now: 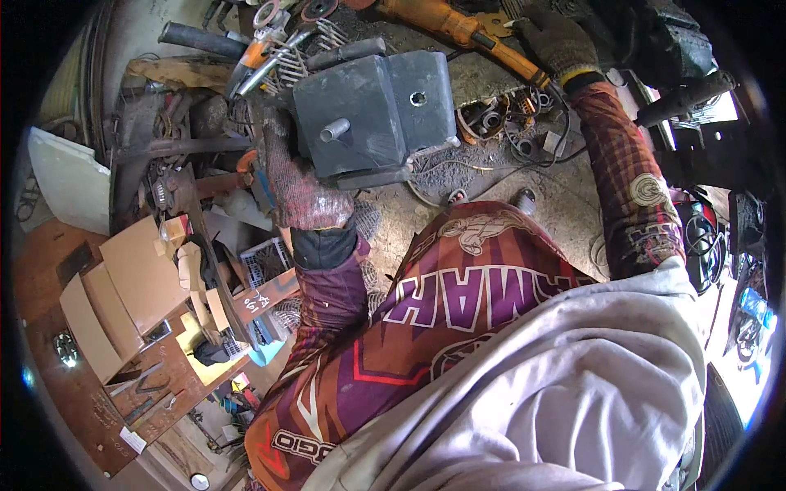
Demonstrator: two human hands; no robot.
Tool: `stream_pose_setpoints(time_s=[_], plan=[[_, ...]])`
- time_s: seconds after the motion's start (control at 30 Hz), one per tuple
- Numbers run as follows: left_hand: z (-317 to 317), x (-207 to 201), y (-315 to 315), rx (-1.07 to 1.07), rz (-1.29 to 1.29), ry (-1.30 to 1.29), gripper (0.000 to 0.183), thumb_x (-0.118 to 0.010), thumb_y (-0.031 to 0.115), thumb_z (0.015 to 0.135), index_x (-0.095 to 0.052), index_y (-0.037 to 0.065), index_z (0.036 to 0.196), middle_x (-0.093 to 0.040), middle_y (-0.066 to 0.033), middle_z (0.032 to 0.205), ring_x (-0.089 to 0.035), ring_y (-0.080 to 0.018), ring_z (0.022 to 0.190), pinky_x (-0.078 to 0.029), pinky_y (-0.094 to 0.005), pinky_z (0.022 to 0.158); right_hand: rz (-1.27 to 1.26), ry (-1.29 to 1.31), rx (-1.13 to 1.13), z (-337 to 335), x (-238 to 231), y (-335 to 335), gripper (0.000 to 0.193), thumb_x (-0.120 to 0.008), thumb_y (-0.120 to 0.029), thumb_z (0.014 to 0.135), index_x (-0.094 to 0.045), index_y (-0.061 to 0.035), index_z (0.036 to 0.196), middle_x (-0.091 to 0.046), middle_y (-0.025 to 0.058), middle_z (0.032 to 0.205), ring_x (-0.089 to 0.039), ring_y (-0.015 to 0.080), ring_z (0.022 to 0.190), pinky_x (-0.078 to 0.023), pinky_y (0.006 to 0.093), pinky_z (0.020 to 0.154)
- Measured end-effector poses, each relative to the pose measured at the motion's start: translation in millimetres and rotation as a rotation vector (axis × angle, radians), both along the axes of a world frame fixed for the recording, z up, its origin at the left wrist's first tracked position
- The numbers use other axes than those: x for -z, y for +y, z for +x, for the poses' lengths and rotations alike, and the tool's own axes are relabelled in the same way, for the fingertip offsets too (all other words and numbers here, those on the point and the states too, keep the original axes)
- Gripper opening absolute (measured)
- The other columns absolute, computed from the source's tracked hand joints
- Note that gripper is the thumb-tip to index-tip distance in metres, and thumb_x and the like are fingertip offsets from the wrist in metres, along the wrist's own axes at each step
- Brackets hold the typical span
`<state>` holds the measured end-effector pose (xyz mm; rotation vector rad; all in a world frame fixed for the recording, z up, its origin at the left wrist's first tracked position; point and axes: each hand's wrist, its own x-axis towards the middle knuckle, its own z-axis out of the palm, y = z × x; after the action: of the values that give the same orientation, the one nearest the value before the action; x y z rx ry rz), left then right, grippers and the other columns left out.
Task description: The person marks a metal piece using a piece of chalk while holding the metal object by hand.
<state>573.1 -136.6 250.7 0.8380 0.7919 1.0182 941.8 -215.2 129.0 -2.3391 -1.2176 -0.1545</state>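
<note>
My left hand (pixel 315 192), in a dirty grey and reddish knitted glove, is closed against the left side of a dark grey metal part (pixel 352 114). Its fingers are partly hidden by that part. The part is boxy, made of thick plates, with a short bolt standing out of one face and a round hole in the other. Farther off on the right, my right hand (pixel 561 49), also gloved, reaches beside an orange power tool (pixel 467 33). Shadow hides most of its fingers, so any grip cannot be made out.
An orange angle grinder (pixel 255 53) and metal springs (pixel 286 69) lie beyond the part. Loose rings and motor pieces (pixel 503 119) sit on the dirty floor, with a cable (pixel 524 166) across it. Cardboard (pixel 135 286) lies on a brown wooden board (pixel 70 409) at left.
</note>
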Motion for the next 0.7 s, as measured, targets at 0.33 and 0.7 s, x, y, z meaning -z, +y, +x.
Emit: stream_pose_setpoints(time_s=[0.33,0.7], plan=[[3,3,3,0.182,-0.138,-0.303,0.040,-0.044,0.036,0.103,-0.054,0.007,0.129,-0.059,-0.0135,0.127,-0.062,-0.0292,0.111,-0.056,-0.0427,0.092,-0.305,0.058,-0.002,3,-17,1,0.048,-0.050,-0.049,0.094,-0.062,-0.0169,0.127,-0.066,0.0195,0.119,-0.062,0.0369,0.113,-0.048,0.0478,0.098],[8,15,7,0.199,-0.023,-0.028,0.046,-0.050,0.043,0.100,-0.055,0.008,0.130,-0.061,-0.0126,0.127,-0.063,-0.0311,0.111,-0.054,-0.0503,0.094,0.659,0.442,-0.551,-103,-49,-53,0.101,-0.082,-0.053,0.073,-0.036,0.0027,0.144,-0.053,0.0200,0.137,-0.056,0.0339,0.124,-0.046,0.0443,0.105]])
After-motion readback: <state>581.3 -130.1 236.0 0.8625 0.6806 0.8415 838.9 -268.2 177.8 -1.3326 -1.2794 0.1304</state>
